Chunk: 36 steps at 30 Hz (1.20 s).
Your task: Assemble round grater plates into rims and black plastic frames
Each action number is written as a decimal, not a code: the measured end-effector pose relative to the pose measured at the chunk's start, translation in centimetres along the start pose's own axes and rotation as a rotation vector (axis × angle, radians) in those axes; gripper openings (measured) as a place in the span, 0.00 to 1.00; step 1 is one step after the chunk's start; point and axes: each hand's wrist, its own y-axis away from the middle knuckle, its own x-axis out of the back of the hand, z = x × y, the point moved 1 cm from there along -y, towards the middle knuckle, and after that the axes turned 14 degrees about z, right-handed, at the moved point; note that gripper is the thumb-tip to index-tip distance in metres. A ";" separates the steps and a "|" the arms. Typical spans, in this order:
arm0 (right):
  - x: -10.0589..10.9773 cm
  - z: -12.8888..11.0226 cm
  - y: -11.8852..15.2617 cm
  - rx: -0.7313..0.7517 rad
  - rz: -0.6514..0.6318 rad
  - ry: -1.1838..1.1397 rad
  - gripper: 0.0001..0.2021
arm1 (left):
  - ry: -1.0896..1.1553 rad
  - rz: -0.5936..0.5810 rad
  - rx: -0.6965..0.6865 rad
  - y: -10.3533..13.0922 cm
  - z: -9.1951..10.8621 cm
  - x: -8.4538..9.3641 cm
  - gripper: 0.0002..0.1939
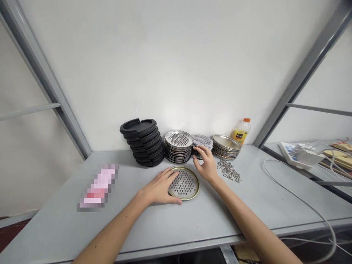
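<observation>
The perforated metal disc (185, 185) lies flat on the desk (137, 227), between the hands and nearer the left. The left hand (162, 185) is spread over the left part of the disc, with the thumb along its lower edge and the fingers across its upper left. The right hand (206, 165) is at the front of the short stack of perforated discs (202, 140), fingers bent. Whether it pinches a part cannot be told.

The left hand covers the left rim of the disc. The right hand hides part of the short stack's front. Both forearms are cut off at the lower edge of the view. The pink object (99, 187) at left is pixelated and cannot be read.

Behind the disc stands the taller stack of perforated discs (178, 139), with the black ring stack (145, 146) to its left. The stack of round plates (227, 143), the bottle (241, 131) and the metal chain pile (229, 170) are to the right of the right hand. A white cable (299, 201) crosses the desk's right end.
</observation>
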 end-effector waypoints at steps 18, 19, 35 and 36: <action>-3.3 -1.0 -2.3 -0.202 0.093 -0.107 0.11 | -0.038 -0.035 0.084 0.3 0.1 0.0 0.53; -3.2 -1.3 -2.4 -0.217 0.108 -0.105 0.11 | -0.038 -0.037 0.085 0.3 0.1 0.0 0.52; -2.8 3.3 -3.5 -0.887 0.447 -0.633 0.19 | -0.009 -0.049 0.103 0.3 0.2 0.1 0.51; -2.7 3.6 -3.6 -0.909 0.449 -0.686 0.18 | -0.012 -0.054 0.105 0.3 0.2 0.1 0.51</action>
